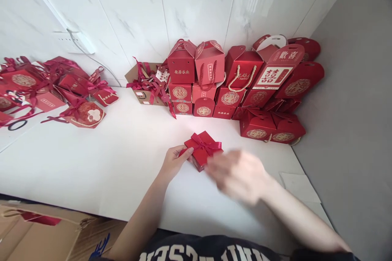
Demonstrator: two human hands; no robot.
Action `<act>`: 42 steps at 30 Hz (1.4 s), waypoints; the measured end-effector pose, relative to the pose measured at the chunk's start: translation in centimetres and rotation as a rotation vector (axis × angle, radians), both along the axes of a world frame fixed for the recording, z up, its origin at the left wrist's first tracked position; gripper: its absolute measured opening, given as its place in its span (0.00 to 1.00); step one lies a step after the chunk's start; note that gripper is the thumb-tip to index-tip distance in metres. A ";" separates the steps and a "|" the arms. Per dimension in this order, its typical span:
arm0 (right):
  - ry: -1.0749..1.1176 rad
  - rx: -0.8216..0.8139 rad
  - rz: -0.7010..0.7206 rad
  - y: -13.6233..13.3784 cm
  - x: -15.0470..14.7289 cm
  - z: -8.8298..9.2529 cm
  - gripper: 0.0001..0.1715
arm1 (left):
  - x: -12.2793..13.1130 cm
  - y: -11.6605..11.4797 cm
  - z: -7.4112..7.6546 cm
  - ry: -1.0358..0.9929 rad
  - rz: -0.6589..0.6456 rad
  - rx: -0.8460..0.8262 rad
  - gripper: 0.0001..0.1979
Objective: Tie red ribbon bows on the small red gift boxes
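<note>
A small red gift box [200, 151] with a dark red ribbon bow lies on the white table [101, 159] in front of me. My left hand [174, 163] grips the box's left corner, thumb on top. My right hand [237, 175] hovers just right of the box, smeared by motion, so its fingers cannot be read.
Stacked red gift boxes [211, 85] and flat bags stand against the tiled wall at the back right. A cardboard box of ribbons [147, 81] sits beside them. More red bags and ribbons [45, 89] lie at the far left. A cardboard carton [45, 232] is below the table's front edge.
</note>
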State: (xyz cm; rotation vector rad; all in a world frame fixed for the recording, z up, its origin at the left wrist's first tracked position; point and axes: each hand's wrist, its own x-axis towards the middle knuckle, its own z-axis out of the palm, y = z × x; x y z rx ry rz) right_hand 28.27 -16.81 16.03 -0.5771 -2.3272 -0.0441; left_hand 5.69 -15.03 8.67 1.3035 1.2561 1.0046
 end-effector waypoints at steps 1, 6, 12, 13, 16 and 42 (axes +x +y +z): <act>0.041 -0.068 -0.066 1.7 0.4 -0.3 0.10 | 0.0 0.0 0.0 0.006 0.001 0.003 0.18; 0.142 -0.838 -0.229 7.7 2.1 -2.5 0.17 | -0.1 -0.1 0.2 0.037 0.012 -0.005 0.18; 0.147 -1.193 0.046 8.4 2.2 -3.8 0.17 | -0.2 0.0 0.1 0.036 -0.002 -0.007 0.17; 0.150 -1.202 0.068 8.4 2.1 -3.9 0.17 | -0.2 0.0 0.0 0.032 -0.003 -0.006 0.17; 0.220 -1.187 0.073 8.5 2.0 -4.0 0.14 | -0.2 0.0 -0.1 0.029 -0.003 -0.009 0.17; 0.224 -0.999 0.034 7.4 1.6 -2.8 0.12 | -0.1 -0.1 0.0 0.037 -0.008 -0.017 0.17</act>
